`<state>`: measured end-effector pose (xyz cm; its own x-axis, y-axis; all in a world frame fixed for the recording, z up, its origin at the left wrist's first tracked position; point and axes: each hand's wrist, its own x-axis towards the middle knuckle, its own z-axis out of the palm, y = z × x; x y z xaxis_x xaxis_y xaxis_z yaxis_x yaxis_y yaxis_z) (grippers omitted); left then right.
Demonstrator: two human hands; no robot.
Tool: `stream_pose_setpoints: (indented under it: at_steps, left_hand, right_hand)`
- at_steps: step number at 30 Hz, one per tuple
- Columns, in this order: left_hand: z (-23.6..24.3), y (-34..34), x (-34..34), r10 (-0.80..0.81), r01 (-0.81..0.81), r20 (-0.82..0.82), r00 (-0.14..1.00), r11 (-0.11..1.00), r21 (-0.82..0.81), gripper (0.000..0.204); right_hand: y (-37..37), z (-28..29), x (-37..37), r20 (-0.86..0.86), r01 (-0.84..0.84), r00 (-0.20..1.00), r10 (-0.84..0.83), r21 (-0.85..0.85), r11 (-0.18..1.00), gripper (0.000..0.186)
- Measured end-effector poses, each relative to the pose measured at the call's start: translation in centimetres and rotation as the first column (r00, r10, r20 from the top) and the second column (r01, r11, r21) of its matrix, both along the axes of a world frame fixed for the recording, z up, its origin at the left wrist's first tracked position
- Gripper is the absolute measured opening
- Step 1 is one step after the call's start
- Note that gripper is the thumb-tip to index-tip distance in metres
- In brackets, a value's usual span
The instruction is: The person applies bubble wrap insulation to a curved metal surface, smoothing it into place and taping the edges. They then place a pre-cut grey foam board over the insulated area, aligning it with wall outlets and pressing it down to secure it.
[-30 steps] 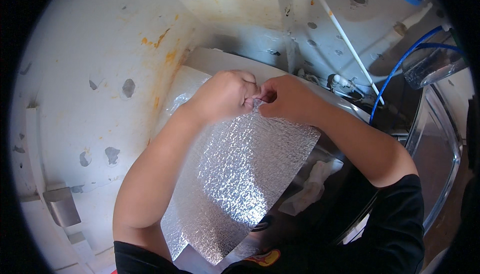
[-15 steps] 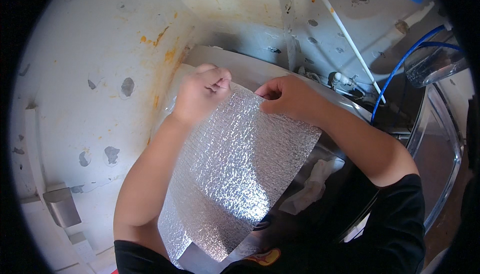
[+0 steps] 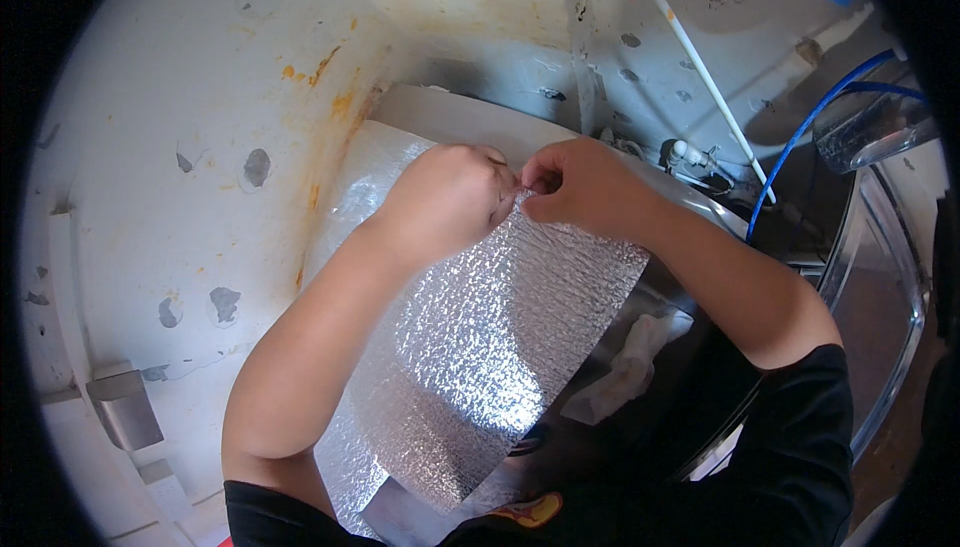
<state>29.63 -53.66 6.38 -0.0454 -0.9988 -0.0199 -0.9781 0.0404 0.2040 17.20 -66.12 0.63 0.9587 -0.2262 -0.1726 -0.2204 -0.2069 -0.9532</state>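
Note:
A shiny silver foil sheet (image 3: 470,347) with a crinkled, bubbled surface hangs in front of me, and its lower left part shows a second layer. At its upper edge, my right hand (image 3: 585,187) is closed in a pinch on the foil. My left hand (image 3: 450,202) is curled with the fingers together, right beside the right fingertips at that same edge. The back of the left hand faces me and hides most of its fingertips, so what they grip there is only partly visible.
A pale work surface (image 3: 450,107) lies behind the foil. On the dark surface to the right is a crumpled white plastic piece (image 3: 630,367). A stained white wall (image 3: 200,237) rises at left. A white pipe (image 3: 695,57), blue tubing (image 3: 795,142) and a clear container (image 3: 870,132) stand at right.
My left hand has moved right along the upper edge of the foil and now meets the right hand. The right hand stays at nearly the same place, still pinching the foil.

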Motion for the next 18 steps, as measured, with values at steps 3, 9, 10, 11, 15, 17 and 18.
stream_pose_setpoints:
  at_steps: [3,9,10,11,15,17,18]
  left_hand:
    - [0.2,-0.3,-0.1,0.039,-0.037,-0.029,0.999,0.998,0.059,0.005]
    - [-0.5,-0.3,-0.4,-0.001,-0.003,0.089,0.996,0.999,0.045,0.008]
    - [-0.6,-0.2,-0.4,0.043,-0.044,0.027,0.999,0.999,0.007,0.008]
    - [-0.8,-0.1,-0.4,0.085,-0.086,-0.036,0.996,0.996,-0.029,0.009]
    - [-0.1,0.2,0.2,0.176,-0.203,-0.269,0.947,0.976,-0.076,0.007]
    - [0.0,0.6,0.1,0.208,-0.235,-0.250,0.946,0.968,-0.082,0.004]
    - [0.1,0.7,0.0,0.224,-0.250,-0.240,0.945,0.964,-0.086,0.003]
  right_hand:
    - [0.0,-0.2,-0.1,0.002,-0.009,1.000,0.009,-0.015,1.000,0.019]
    - [0.2,-0.4,0.0,-0.040,0.016,0.999,-0.019,-0.070,0.997,0.019]
    - [0.3,-0.6,0.1,-0.042,0.037,0.998,-0.039,-0.054,0.998,0.021]
    - [0.3,-0.7,0.2,-0.044,0.057,0.997,-0.059,-0.038,0.998,0.023]
    - [0.2,-0.2,0.2,0.022,0.040,0.999,-0.039,-0.035,0.999,0.024]
    - [0.3,0.0,0.3,0.078,0.065,0.995,-0.063,-0.027,0.997,0.025]
    - [0.3,0.1,0.3,0.066,0.065,0.996,-0.063,-0.035,0.997,0.024]
